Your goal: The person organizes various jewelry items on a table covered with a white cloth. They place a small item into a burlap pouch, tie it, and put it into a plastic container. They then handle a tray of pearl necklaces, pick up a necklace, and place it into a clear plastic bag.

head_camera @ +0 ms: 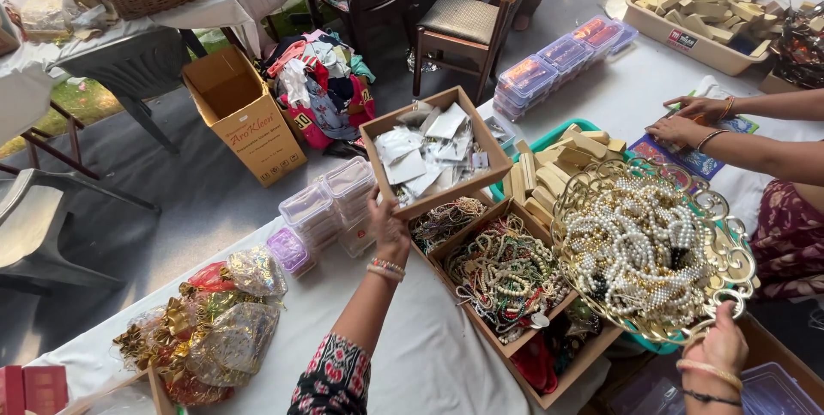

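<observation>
The person's left hand (388,230) reaches forward from a patterned sleeve, beaded bangles at the wrist, and grips the near edge of a shallow cardboard box of small white packets (427,153), fingers closed on its rim. The right hand (719,343) sits at the near right, fingers curled around the near rim of an ornate gold wire tray (738,252) heaped with pearl bead strings, holding it tilted above the other things.

The packet box lies just beyond the left hand, tilted, its near end resting over a longer cardboard box of mixed bead necklaces (506,278). The gold tray overlaps the right end of that necklace box and a teal basket of pale wooden blocks (558,166) behind it.

To the left of the left hand stand stacked clear plastic boxes with purple lids (326,209), and nearer left lie gold-wrapped gift bundles (210,321). At the far right, another person's hands (687,119) rest on a printed card.

Everything sits on a desk covered in white cloth (429,355). Beyond it, on the grey floor, are an open cardboard carton (245,115), a heap of clothes (322,80) and a wooden chair (463,24).
</observation>
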